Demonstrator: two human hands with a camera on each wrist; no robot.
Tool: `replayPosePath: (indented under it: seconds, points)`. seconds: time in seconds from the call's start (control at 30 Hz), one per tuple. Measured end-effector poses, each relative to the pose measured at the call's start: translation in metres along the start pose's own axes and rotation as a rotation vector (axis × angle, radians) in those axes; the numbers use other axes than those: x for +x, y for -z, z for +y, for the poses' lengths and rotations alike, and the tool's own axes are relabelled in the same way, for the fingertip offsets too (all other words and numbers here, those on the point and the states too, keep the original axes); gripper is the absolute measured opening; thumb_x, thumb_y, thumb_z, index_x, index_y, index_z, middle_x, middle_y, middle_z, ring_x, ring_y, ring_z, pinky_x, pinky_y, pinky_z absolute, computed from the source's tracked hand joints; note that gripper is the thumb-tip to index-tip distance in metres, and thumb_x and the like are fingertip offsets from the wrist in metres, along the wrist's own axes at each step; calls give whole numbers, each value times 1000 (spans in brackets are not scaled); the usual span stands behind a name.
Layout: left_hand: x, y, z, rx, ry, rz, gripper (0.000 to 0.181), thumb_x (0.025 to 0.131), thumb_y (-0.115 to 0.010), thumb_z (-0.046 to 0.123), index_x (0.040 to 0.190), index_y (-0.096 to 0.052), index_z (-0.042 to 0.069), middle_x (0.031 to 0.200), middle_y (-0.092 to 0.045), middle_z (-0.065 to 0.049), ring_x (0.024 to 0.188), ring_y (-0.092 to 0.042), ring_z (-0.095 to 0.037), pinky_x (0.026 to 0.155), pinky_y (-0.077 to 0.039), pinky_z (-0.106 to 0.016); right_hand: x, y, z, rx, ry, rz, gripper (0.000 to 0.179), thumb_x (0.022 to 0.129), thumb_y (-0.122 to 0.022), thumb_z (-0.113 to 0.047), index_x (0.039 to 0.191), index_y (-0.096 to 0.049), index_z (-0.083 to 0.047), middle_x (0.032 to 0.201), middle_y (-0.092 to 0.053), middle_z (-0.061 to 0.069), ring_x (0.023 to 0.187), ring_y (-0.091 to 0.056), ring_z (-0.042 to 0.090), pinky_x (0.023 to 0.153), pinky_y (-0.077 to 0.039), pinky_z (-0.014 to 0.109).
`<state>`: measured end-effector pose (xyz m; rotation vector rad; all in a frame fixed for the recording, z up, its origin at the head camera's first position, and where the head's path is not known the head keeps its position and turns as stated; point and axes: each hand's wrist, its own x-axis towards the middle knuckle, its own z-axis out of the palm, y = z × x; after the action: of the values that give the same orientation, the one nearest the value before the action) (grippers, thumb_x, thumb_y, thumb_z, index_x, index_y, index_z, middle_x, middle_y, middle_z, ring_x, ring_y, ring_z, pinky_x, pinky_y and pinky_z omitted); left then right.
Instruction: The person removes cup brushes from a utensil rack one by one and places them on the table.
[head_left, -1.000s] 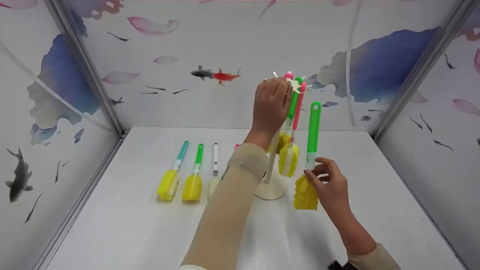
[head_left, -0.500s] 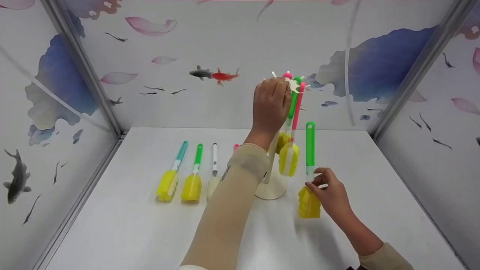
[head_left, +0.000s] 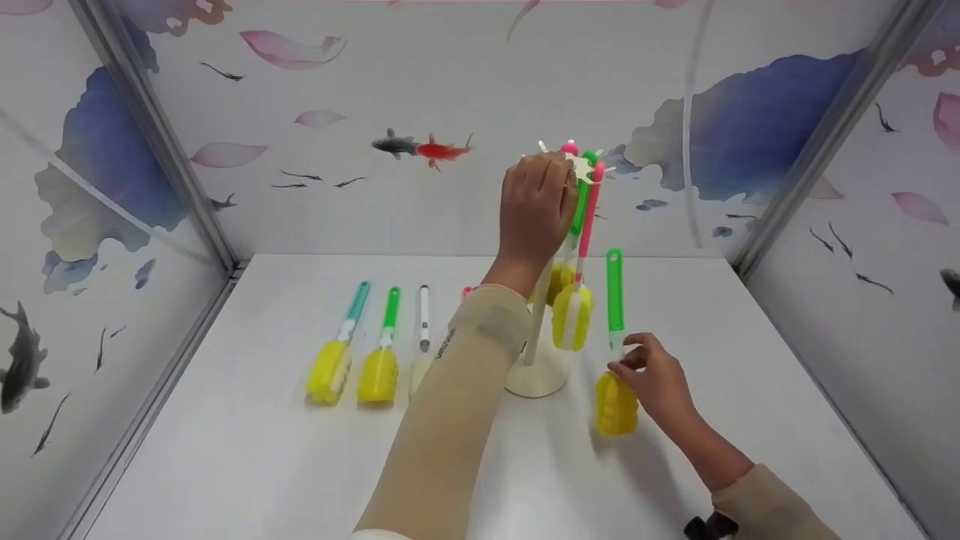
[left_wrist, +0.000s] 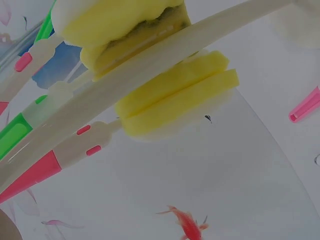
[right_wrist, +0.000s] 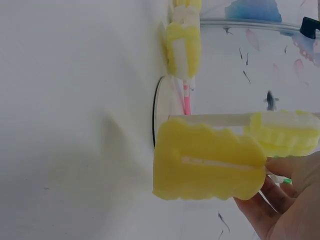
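Note:
My left hand [head_left: 534, 210] grips the top of a cream hanging stand [head_left: 536, 381], its fingers curled over the hooked head. Several sponge brushes with pink or green handles hang there; one pink-handled brush [head_left: 574, 319] faces me. In the left wrist view, yellow sponge heads [left_wrist: 180, 95] hang around the pole. To the right of the stand, my right hand [head_left: 658, 382] pinches the white neck of a green-handled sponge brush [head_left: 616, 405] between thumb and fingers. That brush is upright, handle up, with its yellow sponge [right_wrist: 210, 160] pointing down, apart from the stand.
On the white table's left side lie a teal-handled brush [head_left: 328, 373], a green-handled brush [head_left: 377, 375] and a white-handled brush [head_left: 424, 319]. A pink handle [head_left: 466, 291] shows beside my left sleeve, which hides the rest. Printed walls enclose the table's back and sides.
My right hand has lowered the green-handled brush, mostly in the first half second. My left hand keeps its hold on the stand. The whole head view has shifted slightly.

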<state>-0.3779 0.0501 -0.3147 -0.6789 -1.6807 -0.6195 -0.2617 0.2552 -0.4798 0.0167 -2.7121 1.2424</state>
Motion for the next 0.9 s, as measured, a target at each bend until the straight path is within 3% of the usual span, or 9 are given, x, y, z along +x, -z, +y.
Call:
replayPosePath:
  seconds: [0.33,0.73,0.9]
  points:
    - [1,2,3,21,18,-40,17,101,-48,18,105,-57,5,108,-61,-8,105,-55,-21,102,-35,-23,9,-4,7,-13,-19,-12,40,89,-70,-6,123,-50,-2,90,-64,8,81,-61,21,70,-50,21]
    - [0,4,1,15,18,-22,15,100,-49,18,104,-57,6,107,-61,-8,104,-55,-21,100,-38,-23,16,-15,12,-43,-31,-13,53,89,-70,-7,136,-46,0,90,-63,7,80,-60,21,73,-52,28]
    - [-2,7,0,19,23,-20,14,100,-51,17,105,-57,6,109,-61,-8,105,-55,-21,101,-37,-25,21,-24,15,-78,-85,-43,52,90,-70,-12,136,-48,-2,90,-63,7,77,-59,20,73,-51,30]
